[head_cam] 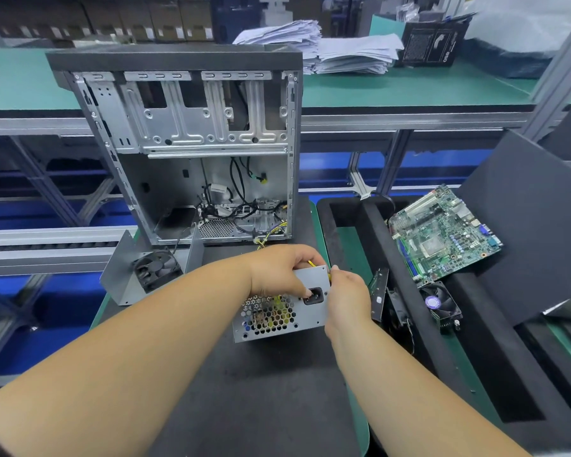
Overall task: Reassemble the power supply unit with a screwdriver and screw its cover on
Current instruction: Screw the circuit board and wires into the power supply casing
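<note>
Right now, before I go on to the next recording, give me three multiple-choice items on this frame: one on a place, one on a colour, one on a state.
1. Where does the motherboard lie?
A. inside the computer case
B. on the black foam to the right
C. under the paper stacks

2. What colour is the mat on the rear bench?
A. green
B. red
C. white

3. What is the state of the computer case?
A. closed with its side panel on
B. lying flat
C. upright, side open

Answers: 1 B, the board rests tilted on the foam right of the case. 2 A, the bench top is green. 3 C, its drive bays and loose cables show.

Both the left hand and the right hand hold the power supply unit.
</note>
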Motion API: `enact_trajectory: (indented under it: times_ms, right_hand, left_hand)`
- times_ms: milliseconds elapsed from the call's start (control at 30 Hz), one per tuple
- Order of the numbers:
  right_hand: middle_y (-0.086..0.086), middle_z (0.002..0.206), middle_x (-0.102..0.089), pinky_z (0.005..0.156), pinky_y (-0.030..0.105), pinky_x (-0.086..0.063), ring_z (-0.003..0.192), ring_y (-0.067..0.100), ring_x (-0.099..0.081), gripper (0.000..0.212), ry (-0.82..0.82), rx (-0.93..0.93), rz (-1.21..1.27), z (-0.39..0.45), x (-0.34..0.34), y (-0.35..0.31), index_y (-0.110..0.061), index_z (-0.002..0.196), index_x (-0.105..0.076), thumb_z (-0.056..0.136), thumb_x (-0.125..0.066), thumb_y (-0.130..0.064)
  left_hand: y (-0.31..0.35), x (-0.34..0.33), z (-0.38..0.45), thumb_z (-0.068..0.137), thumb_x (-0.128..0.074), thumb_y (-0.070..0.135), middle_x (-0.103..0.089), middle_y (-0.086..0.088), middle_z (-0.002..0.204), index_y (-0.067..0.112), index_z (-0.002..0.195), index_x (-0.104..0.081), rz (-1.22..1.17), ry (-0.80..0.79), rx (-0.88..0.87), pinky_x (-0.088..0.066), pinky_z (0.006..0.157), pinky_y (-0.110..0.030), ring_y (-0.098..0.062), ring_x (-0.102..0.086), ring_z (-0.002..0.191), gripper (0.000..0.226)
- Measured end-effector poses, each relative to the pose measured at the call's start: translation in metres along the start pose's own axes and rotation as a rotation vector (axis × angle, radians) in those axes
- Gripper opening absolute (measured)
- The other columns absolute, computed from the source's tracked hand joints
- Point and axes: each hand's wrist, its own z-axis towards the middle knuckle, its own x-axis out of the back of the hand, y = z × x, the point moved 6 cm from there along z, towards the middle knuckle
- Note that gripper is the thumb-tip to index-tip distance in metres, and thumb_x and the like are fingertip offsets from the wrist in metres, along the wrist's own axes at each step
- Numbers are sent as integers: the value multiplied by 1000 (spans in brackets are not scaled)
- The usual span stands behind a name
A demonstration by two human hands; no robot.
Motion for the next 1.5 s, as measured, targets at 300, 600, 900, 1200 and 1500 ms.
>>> enact_trajectory:
  times_ms: [300, 600, 900, 1200, 1500]
  right_hand:
    - [10, 86, -64, 49, 22, -39, 70, 26, -59, 25, 0, 12, -53, 6, -4, 0, -7, 107, -60, 100, -51, -29]
    - [8, 84, -64, 34, 16, -36, 64, 24, -59, 21, 27, -7, -88, 6, -4, -5, -11, 104, -62, 100, -52, -29]
    - [2, 72, -65, 59, 30, -46, 60, 18, -53, 25, 53, 107, -30, 7, 10, -12, -9, 95, -65, 100, -50, -28]
    - [-9, 78, -71, 59, 31, -47, 63, 7, -59, 7, 221, 585, -245, -32, 94, -99, -33, 86, -62, 81, -57, -33]
    - [-12, 63, -60, 49, 19, -37, 53, 5, -47, 8, 135, 868, -369, -103, 90, -132, -29, 75, -56, 84, -56, -29]
  left_hand:
    - [-3, 3, 6, 85, -65, -2, -72, -4, 108, 17, 123, -56, 14, -49, -23, -52, 90, -41, -20, -66, 92, 44]
    - [-6, 7, 13, 89, -62, -2, -71, -9, 112, 12, 127, -55, -6, -60, -25, -52, 92, -42, -23, -66, 95, 41]
    - [-15, 7, 21, 89, -61, -4, -71, -13, 113, 13, 121, -59, -107, -54, -21, -51, 96, -50, -31, -66, 109, 36]
    - [-25, 3, 30, 88, -57, -8, -70, -14, 110, 15, 113, -62, -174, -82, -27, -52, 94, -50, -29, -66, 99, 34]
    - [-24, 1, 29, 89, -56, -8, -68, -6, 90, 22, 104, -61, -159, -99, -41, -50, 63, -32, -13, -63, 65, 34]
